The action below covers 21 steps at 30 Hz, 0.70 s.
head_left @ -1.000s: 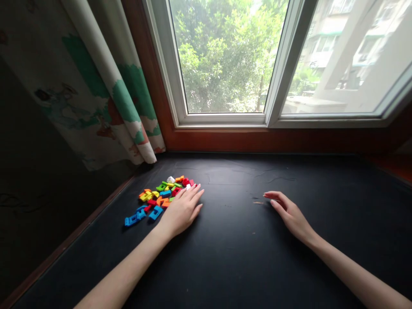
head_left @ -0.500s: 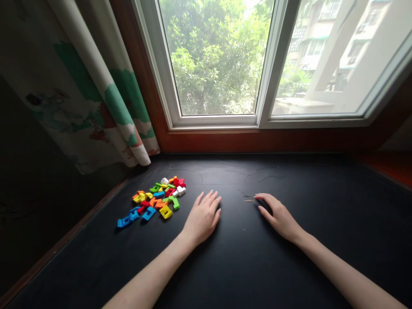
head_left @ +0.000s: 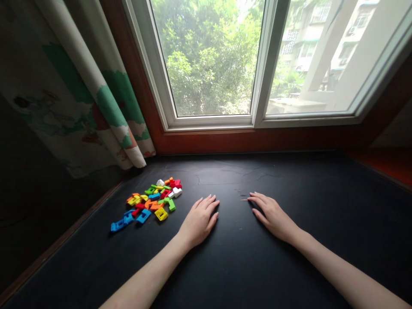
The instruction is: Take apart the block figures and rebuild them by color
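My left hand [head_left: 200, 219] lies palm down on the black tabletop [head_left: 231, 266], fingers stretched out and holding nothing. Just to its left is a loose pile of coloured plastic building pieces, in red, orange, yellow, green, blue and white. Nearest that hand are a yellow square piece [head_left: 161, 214] with a hole and a light green angled piece [head_left: 170, 204]. A blue piece [head_left: 143, 216] and a longer blue part [head_left: 122, 222] lie at the pile's near left. My right hand [head_left: 273, 216] rests on the table with fingers apart, empty, its fingertips beside a small pale mark.
Beyond the table's far edge stands a window [head_left: 206, 122] in a white frame with a reddish-brown wooden sill [head_left: 206, 142]. A patterned curtain [head_left: 112, 111] hangs at the left, its hem reaching the table's back left corner. The tabletop is scuffed in places.
The view has shifted slightly, so the pile and window sit further left. My right hand's fingers have spread a little more; my left hand stays beside the pile.
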Tool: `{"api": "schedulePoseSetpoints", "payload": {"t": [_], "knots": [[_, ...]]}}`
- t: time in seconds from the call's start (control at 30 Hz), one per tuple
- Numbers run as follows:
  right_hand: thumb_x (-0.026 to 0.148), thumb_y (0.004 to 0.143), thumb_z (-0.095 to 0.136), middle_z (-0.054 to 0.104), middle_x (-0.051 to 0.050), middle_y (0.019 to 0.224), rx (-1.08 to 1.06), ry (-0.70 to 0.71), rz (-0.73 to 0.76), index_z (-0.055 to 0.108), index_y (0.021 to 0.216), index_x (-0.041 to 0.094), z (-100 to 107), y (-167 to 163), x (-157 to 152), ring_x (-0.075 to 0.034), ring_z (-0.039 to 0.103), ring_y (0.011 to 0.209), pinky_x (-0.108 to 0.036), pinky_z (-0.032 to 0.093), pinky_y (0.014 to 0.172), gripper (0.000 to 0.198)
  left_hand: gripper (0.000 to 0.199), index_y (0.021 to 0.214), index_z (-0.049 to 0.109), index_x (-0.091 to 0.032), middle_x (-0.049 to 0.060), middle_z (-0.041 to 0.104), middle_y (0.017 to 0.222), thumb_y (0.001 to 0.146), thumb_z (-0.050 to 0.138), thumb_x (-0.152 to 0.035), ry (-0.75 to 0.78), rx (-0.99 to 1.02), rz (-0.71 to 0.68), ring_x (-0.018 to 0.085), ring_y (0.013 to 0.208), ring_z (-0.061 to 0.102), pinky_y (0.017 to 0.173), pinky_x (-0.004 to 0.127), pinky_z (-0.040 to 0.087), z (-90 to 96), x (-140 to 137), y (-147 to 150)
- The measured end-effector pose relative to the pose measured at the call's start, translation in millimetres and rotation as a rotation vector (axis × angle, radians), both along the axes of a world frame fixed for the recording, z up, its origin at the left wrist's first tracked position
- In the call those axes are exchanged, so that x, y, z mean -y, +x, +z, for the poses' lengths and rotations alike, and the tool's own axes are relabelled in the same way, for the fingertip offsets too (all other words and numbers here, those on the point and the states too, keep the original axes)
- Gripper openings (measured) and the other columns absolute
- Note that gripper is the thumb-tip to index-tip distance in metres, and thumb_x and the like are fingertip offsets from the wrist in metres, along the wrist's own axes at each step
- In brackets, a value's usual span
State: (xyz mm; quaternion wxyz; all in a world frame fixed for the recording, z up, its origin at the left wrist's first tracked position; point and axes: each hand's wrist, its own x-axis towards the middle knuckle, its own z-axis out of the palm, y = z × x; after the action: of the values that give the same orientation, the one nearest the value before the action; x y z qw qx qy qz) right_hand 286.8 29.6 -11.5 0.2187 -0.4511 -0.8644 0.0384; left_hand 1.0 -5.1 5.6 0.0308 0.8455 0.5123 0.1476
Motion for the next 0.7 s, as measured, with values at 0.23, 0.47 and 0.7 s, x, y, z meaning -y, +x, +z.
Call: {"api": "schedulePoseSetpoints", "payload": {"t": [0.23, 0.47, 0.7], "knots": [[0.025, 0.096, 0.043, 0.056, -0.013, 0.138, 0.046, 0.040, 0.012, 0.056, 0.129, 0.019, 0.4, -0.9, 0.6, -0.026, 0.051, 0.129, -0.048, 0.044, 0.106, 0.036, 0.039, 0.135, 0.051, -0.019, 0.010, 0.049, 0.147, 0.097, 0.044, -0.026, -0.002, 0.021, -0.027, 0.023, 0.137, 0.044, 0.114, 0.047, 0.037, -1.2, -2.0, -5.8], [0.026, 0.097, 0.043, 0.055, -0.013, 0.139, 0.055, 0.026, 0.006, 0.055, 0.130, 0.020, 1.4, -1.4, 2.7, -0.026, 0.049, 0.131, -0.047, 0.044, 0.107, 0.036, 0.039, 0.134, 0.052, -0.020, 0.009, 0.050, 0.146, 0.097, 0.044, -0.026, -0.010, 0.043, -0.028, 0.023, 0.137, 0.044, 0.114, 0.047, 0.037, 0.8, -0.2, -6.7], [0.027, 0.097, 0.042, 0.055, -0.011, 0.140, 0.024, 0.022, -0.035, 0.055, 0.131, 0.021, -2.5, -5.9, 5.8, -0.026, 0.048, 0.133, -0.049, 0.042, 0.108, 0.037, 0.039, 0.135, 0.050, -0.022, 0.006, 0.052, 0.144, 0.098, 0.042, -0.025, -0.030, 0.048, -0.027, 0.022, 0.136, 0.045, 0.114, 0.047, 0.039, 3.1, 5.1, -16.3]]}}
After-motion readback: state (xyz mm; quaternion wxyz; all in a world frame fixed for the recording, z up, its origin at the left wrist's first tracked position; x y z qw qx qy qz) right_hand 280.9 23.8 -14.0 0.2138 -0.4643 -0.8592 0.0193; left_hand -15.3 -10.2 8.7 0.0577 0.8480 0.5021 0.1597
